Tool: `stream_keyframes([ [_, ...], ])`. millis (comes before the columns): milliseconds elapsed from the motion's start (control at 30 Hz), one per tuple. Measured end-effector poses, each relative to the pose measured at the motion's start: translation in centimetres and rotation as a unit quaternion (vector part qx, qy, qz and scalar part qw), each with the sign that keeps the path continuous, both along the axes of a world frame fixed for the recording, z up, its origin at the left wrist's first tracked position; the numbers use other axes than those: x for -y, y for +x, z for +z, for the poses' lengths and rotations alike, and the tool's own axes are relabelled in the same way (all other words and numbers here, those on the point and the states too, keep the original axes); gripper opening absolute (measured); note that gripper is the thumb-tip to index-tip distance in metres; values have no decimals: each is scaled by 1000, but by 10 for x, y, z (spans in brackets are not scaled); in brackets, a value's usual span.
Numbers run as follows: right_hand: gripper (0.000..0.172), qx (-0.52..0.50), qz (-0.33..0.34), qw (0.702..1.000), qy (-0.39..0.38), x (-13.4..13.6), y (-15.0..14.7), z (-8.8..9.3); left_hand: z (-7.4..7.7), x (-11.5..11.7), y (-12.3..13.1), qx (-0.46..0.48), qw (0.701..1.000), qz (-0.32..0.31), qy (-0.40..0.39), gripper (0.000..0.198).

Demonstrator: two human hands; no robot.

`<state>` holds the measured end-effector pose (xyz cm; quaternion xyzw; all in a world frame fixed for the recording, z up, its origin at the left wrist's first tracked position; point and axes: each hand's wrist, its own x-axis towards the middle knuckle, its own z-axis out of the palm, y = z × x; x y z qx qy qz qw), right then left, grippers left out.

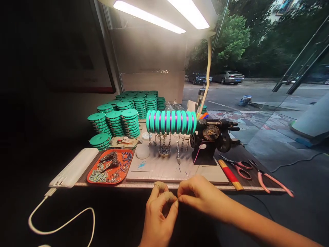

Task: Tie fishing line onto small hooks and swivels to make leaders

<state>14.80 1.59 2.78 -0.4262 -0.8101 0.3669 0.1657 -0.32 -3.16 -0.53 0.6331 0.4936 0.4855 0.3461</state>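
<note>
My left hand (161, 214) is in front of the table's edge, with tan wraps on two fingers. Its thumb and a finger are pinched together, and whatever sits between them is too small to make out. Close beside it, my right hand (196, 193) also pinches, its fingertips nearly touching the left ones; any thing in them is hidden. Beyond both hands lies a pale work board (164, 175). Above the board a row of turquoise spools (168, 121) is mounted on a black machine (208, 140), with small metal weights (178, 159) hanging below on threads.
Stacks of green discs (130, 121) stand at the back left. An orange tray (110, 166) holds small beads or tubes, beside a white power bank (73, 168) with a cable. Scissors (239, 168) and pink-handled pliers (272, 180) lie right. A lamp (164, 15) hangs overhead.
</note>
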Motion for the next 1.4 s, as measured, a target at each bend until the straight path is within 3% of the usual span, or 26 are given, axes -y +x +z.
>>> stream_keyframes([
  [233,16,17,-13,993,113,7,-3,-10,-6,-5,-2,61,993,-40,-93,20],
  [367,15,-29,-8,983,180,12,9,-22,-6,-8,-3,96,987,-43,-122,21],
  [433,15,-99,-26,958,270,17,14,-33,-6,-9,-2,121,981,-41,-143,21],
  [533,16,-169,-25,889,424,27,12,-52,-8,-7,-1,165,970,-47,-173,20],
  [667,16,-165,-40,841,513,36,-3,-68,-9,-7,-2,192,959,-55,-199,19],
  [800,15,-192,-57,850,488,42,-11,-66,-4,-7,-2,194,958,-66,-201,20],
  [933,14,-240,-36,904,352,47,-8,-42,-3,-4,0,166,972,-68,-152,23],
  [1033,11,-258,-113,940,193,45,-4,-19,-7,-1,1,175,975,-68,-119,21],
  [1100,13,-233,-168,945,154,41,-2,-10,-10,0,0,194,971,-83,-116,17],
  [1167,12,-197,-169,946,195,38,0,-7,-10,0,-2,211,963,-102,-129,16],
  [1300,14,-127,-82,924,351,38,6,-12,-9,-2,-3,217,961,-103,-137,15],
  [1400,20,-86,-46,904,417,39,8,-16,-8,-3,-2,202,963,-109,-138,15],
])
